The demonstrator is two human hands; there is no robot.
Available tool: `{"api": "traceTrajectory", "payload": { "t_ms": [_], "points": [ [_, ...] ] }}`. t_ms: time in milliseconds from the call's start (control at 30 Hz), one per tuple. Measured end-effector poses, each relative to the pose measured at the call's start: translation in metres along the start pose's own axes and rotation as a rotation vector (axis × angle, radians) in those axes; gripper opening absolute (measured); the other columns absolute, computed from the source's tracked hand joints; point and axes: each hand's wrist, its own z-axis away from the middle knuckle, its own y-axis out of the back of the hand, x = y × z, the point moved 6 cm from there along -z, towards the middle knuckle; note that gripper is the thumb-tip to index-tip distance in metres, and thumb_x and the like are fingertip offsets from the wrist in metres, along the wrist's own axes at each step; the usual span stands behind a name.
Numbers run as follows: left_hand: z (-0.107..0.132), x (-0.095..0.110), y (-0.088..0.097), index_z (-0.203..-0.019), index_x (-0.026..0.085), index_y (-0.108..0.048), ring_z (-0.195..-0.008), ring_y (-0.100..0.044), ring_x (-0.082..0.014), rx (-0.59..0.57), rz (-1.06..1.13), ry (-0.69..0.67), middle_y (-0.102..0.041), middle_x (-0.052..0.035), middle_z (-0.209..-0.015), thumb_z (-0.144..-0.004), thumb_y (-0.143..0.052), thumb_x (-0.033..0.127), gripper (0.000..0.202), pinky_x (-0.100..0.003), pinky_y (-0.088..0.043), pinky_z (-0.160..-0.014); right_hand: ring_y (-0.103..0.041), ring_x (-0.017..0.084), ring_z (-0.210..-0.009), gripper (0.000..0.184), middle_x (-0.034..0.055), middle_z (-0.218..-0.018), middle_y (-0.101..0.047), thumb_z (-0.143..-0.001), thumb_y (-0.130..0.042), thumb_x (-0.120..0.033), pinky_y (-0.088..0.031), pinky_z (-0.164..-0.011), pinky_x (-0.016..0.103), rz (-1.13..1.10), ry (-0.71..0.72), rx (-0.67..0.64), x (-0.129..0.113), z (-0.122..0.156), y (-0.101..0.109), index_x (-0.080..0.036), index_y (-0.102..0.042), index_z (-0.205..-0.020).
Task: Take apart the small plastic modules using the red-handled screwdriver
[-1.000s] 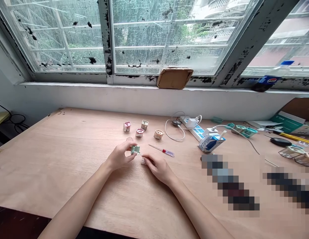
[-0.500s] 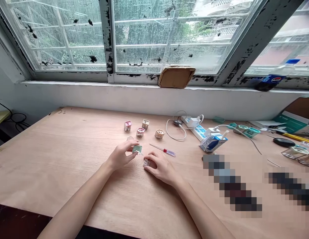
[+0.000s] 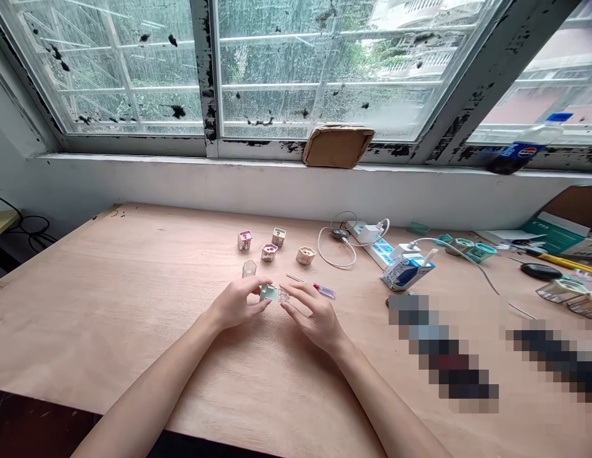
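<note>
Low over the table, my left hand (image 3: 242, 303) pinches a small pale green plastic part (image 3: 268, 292) between thumb and fingers. My right hand (image 3: 315, 315) grips a small clear plastic piece (image 3: 283, 295) by its fingertips. The two pieces meet or nearly meet; whether they touch I cannot tell. Just behind my left hand stands a clear hexagonal cup (image 3: 248, 268). A screwdriver (image 3: 324, 291) with a red and clear handle lies beyond my right fingers.
Farther back stand small hexagonal boxes: two pink-topped (image 3: 245, 240), one brown (image 3: 278, 237), one tan (image 3: 305, 256). A power strip (image 3: 379, 248) with white cables, a drink carton (image 3: 408, 273) and a black mouse (image 3: 540, 271) are to the right. Blurred blocks cover some things there.
My right hand has lifted the clear piece and brought it up against or near the green part. My left hand has shifted slightly right, uncovering the clear cup.
</note>
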Motion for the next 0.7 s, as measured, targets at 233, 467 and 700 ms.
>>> {"api": "traceTrajectory", "payload": {
  "t_ms": [233, 467, 700],
  "points": [
    [0.0014, 0.0016, -0.0056, -0.117, 0.019, -0.064, -0.086, -0.072, -0.0165, -0.041, 0.033, 0.024, -0.074, -0.0057, -0.105, -0.086, -0.065, 0.019, 0.031, -0.028, -0.061, -0.08, -0.068, 0.021, -0.095, 0.039, 0.0072, -0.105, -0.068, -0.095, -0.062, -0.023, -0.059, -0.083, 0.036, -0.034, 0.08, 0.011, -0.0004, 0.0002, -0.0029, -0.03, -0.063, -0.134],
    [0.001, 0.0011, -0.006, -0.117, 0.02, -0.062, -0.081, -0.073, -0.0162, -0.049, 0.029, 0.074, -0.074, -0.0034, -0.097, -0.084, -0.067, 0.019, 0.033, -0.027, -0.061, -0.077, -0.068, 0.021, -0.093, 0.037, 0.0068, -0.104, -0.068, -0.095, -0.062, -0.028, -0.059, -0.082, 0.036, -0.046, 0.051, -0.022, 0.0027, 0.0007, -0.0041, -0.031, -0.064, -0.132],
    [0.0011, -0.0014, -0.0069, -0.112, 0.02, -0.063, -0.075, -0.072, -0.0147, -0.059, 0.035, 0.109, -0.072, -0.0015, -0.09, -0.084, -0.069, 0.024, 0.028, -0.026, -0.061, -0.073, -0.067, 0.022, -0.096, 0.035, 0.0074, -0.105, -0.068, -0.095, -0.062, -0.027, -0.058, -0.085, 0.037, -0.066, 0.001, -0.019, 0.0034, 0.0013, -0.0061, -0.029, -0.065, -0.13]
  ]
}}
